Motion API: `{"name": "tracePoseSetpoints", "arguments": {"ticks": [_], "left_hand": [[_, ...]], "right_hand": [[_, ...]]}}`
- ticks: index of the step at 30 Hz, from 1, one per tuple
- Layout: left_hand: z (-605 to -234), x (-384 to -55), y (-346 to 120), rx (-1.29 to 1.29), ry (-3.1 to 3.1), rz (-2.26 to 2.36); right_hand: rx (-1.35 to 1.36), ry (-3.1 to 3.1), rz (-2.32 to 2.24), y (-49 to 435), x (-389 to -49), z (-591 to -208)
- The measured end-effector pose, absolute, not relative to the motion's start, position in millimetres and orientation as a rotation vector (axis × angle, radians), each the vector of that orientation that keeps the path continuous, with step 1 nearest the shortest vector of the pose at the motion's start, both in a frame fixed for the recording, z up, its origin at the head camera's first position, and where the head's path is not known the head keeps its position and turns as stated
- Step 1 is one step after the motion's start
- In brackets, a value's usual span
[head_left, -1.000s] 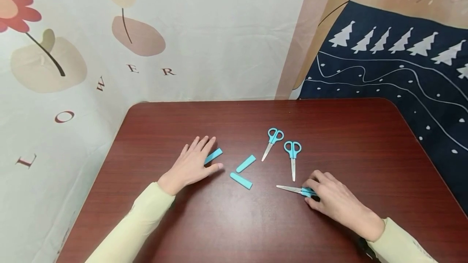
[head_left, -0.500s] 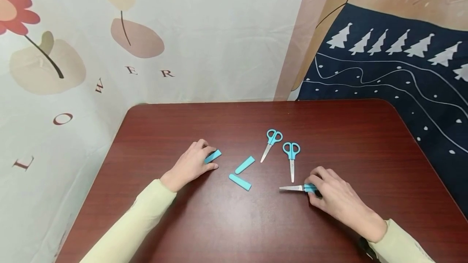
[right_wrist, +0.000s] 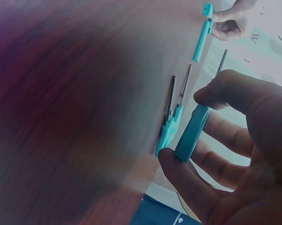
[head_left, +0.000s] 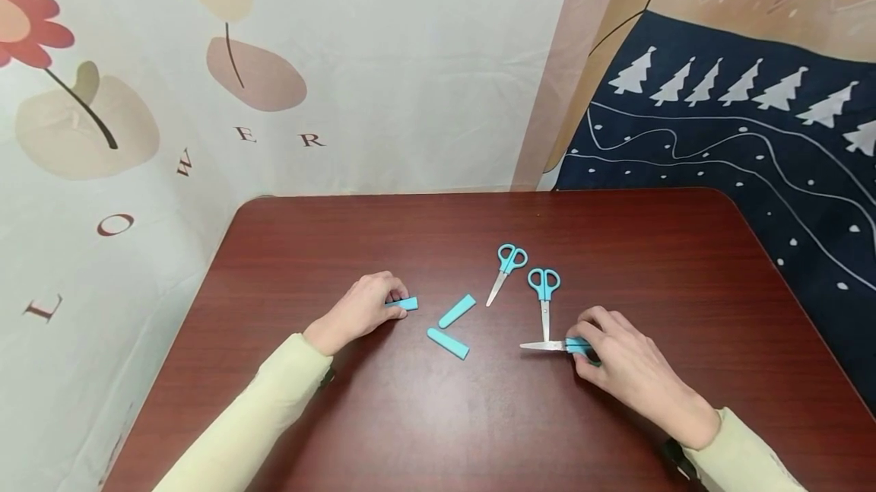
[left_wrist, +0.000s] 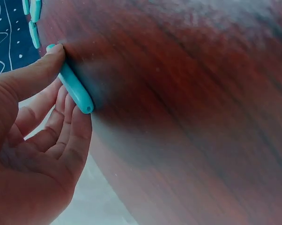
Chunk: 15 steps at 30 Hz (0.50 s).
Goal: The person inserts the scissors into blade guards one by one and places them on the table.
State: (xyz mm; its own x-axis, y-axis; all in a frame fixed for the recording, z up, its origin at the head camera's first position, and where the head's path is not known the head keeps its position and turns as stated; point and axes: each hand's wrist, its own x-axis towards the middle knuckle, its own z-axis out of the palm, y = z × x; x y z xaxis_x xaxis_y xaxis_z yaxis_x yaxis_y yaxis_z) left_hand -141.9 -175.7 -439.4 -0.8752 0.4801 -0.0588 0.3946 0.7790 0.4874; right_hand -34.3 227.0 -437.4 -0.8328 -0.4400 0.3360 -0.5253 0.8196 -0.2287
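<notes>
My left hand [head_left: 363, 309] pinches a turquoise scissors cover [left_wrist: 76, 92] between thumb and fingers, its wide end pointing right. On the other side, my right hand [head_left: 626, 359] grips a pair of scissors [right_wrist: 192, 133] by its turquoise handles, the closed blades [head_left: 543, 346] pointing left. Two more scissors lie beyond that hand: one pair [head_left: 544, 285] with its blade tip close to the held blades, another pair [head_left: 512, 258] farther back and left. Between the hands two loose covers rest on the table, an upper one [head_left: 457, 311] and a lower one [head_left: 448, 344].
The reddish-brown table [head_left: 424, 431] has rounded far corners. Behind it hangs a pale curtain [head_left: 411, 81] with flowers and letters. A dark blue cloth [head_left: 684, 134] with white trees hangs at the back right.
My left hand, spread flat over the cover at first, has curled its fingers and pinched it, turning it more level. My right hand has raised the scissors slightly, blades swinging a little.
</notes>
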Motion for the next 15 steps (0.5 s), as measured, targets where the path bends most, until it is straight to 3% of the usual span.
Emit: {"name": "tracePoseSetpoints", "arguments": {"ticks": [15], "left_hand": [[-439,-144,-179,0.719,2.759,0.722]], "right_hand": [[0.721,-2.727,0.481,215,-42,-435]]}}
